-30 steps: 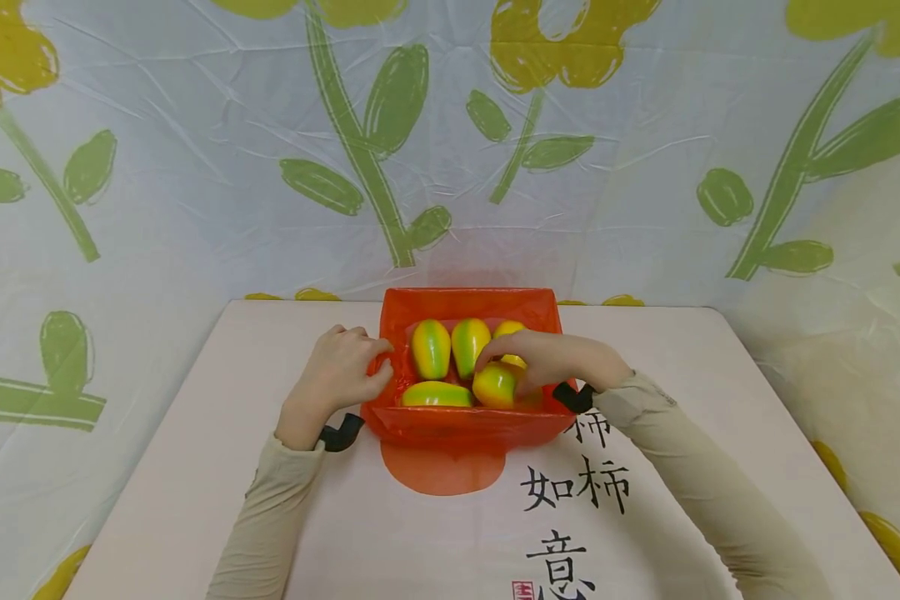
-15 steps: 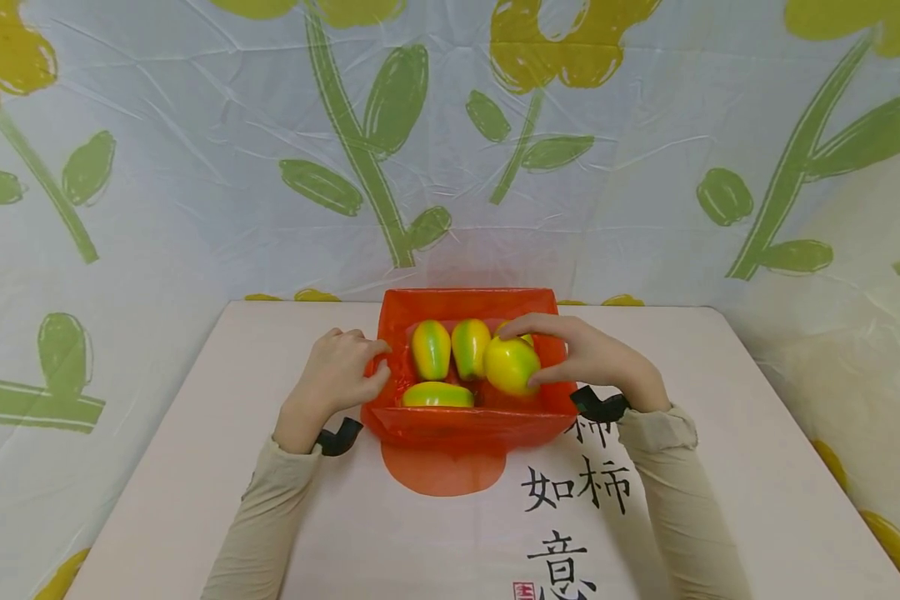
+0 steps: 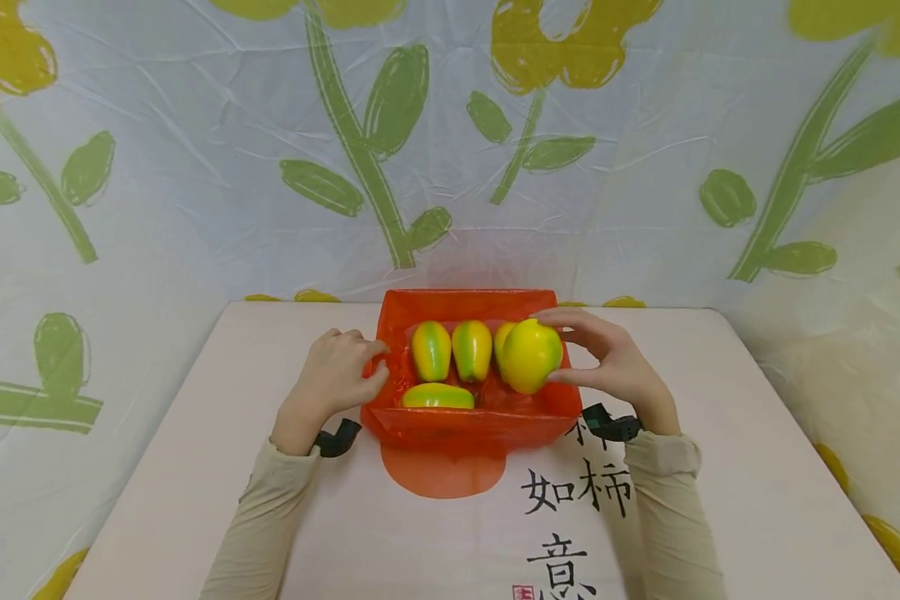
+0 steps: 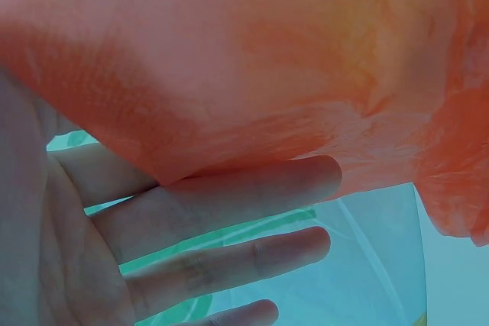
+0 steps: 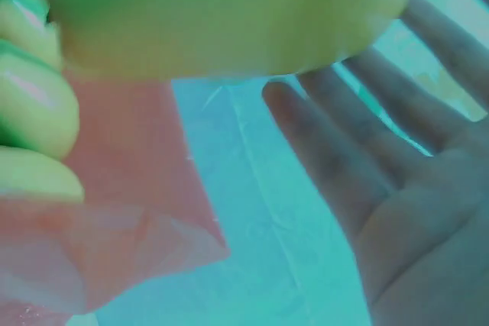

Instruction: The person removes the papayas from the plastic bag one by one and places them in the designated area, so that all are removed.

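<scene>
A red plastic bag (image 3: 468,429) stands with its mouth wide in the middle of the table. My left hand (image 3: 336,377) holds its left rim between thumb and fingers; in the left wrist view the long fingers lie behind the red film (image 4: 191,74). My right hand (image 3: 621,367) grips a yellow-green mango (image 3: 531,357) by its right side, over the bag's right part. That mango fills the top of the right wrist view. Inside the bag, two mangoes (image 3: 471,350) stand side by side, one lies at the front (image 3: 438,396), and another is mostly hidden behind the held one.
The pale table (image 3: 720,417) carries black printed characters (image 3: 555,492) and an orange round print (image 3: 444,471) before the bag. A flower-patterned sheet (image 3: 637,208) hangs close behind and at both sides. Black wrist straps (image 3: 611,422) are on both wrists.
My right hand has lifted the mango from the bag's front right and carried it up and to the right, turning it more upright. My left hand has stayed at the rim.
</scene>
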Demonstrator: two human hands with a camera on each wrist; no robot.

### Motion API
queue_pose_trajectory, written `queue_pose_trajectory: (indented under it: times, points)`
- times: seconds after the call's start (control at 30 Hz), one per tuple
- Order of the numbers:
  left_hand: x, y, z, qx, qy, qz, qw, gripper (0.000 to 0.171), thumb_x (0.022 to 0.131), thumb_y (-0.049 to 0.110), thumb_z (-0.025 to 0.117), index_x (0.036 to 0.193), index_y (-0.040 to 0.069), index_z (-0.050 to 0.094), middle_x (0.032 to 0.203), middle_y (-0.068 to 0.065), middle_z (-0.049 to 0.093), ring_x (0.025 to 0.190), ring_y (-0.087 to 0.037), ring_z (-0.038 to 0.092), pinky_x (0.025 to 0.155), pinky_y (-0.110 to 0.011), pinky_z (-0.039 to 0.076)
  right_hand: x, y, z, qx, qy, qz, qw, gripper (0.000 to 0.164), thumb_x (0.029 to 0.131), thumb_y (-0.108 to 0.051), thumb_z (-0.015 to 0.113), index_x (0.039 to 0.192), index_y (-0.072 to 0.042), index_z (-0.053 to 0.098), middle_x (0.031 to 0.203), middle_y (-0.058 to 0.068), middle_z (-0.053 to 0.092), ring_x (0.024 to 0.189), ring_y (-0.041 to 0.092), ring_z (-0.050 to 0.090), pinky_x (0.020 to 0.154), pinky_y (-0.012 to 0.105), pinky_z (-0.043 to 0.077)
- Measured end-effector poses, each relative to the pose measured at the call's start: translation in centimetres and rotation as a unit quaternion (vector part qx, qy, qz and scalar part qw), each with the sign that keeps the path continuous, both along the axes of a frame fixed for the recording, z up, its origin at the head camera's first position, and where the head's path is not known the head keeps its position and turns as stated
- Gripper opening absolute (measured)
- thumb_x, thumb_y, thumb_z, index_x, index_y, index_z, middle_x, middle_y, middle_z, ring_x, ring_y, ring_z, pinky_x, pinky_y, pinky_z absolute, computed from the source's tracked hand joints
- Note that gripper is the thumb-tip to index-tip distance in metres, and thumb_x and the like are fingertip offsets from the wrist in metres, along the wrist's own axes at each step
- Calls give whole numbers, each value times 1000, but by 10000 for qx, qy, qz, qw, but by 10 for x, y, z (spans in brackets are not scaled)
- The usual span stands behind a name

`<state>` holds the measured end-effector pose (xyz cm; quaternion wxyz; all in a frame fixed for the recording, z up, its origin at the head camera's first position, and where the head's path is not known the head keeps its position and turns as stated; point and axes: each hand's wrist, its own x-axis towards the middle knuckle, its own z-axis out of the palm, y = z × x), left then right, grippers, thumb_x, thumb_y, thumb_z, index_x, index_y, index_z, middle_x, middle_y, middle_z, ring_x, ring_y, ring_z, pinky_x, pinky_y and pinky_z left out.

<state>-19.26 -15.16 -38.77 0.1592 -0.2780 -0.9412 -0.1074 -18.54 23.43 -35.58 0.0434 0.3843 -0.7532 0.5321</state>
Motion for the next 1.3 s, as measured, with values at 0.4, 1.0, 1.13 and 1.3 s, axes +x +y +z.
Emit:
queue_pose_trajectory:
  times: [0.4, 1.0, 1.13, 1.3]
  points:
    - [-1, 1, -1, -20, -44, -17, 10000, 23, 82, 21, 59, 93, 10, 76, 68, -2, 64, 64, -20, 53, 63, -35, 42, -7, 27, -17, -1975, 89, -125, 9802, 63, 75, 20, 69, 133, 18, 46, 134, 25, 51, 122, 35, 52, 102, 35, 45]
    - [1, 1, 1, -3, -64, -40, 10000, 23, 81, 21, 59, 93, 10, 76, 63, 2, 57, 63, -19, 50, 61, -33, 39, -23, 57, -38, -2812, -540, -1798, 9411, 50, 90, 7, 52, 139, 5, 50, 130, 14, 53, 109, 27, 52, 91, 27, 48]
    - [1, 1, 1, 7, -31, -46, 10000, 23, 81, 21, 59, 92, 10, 76, 63, 2, 57, 62, -19, 50, 61, -33, 38, -29, 62, -50, -2689, -875, -2234, 9328, 48, 95, 2, 55, 142, -2, 51, 131, 10, 52, 107, 24, 52, 90, 24, 48]
    - [0, 0, 1, 36, 106, -78, 9999, 21, 81, 20, 59, 89, 10, 75, 62, 3, 56, 61, -19, 50, 60, -33, 38, -38, 66, -66, -2540, -1341, -2773, 9168, 50, 96, -5, 59, 146, -11, 50, 130, 7, 52, 106, 21, 52, 91, 21, 47]
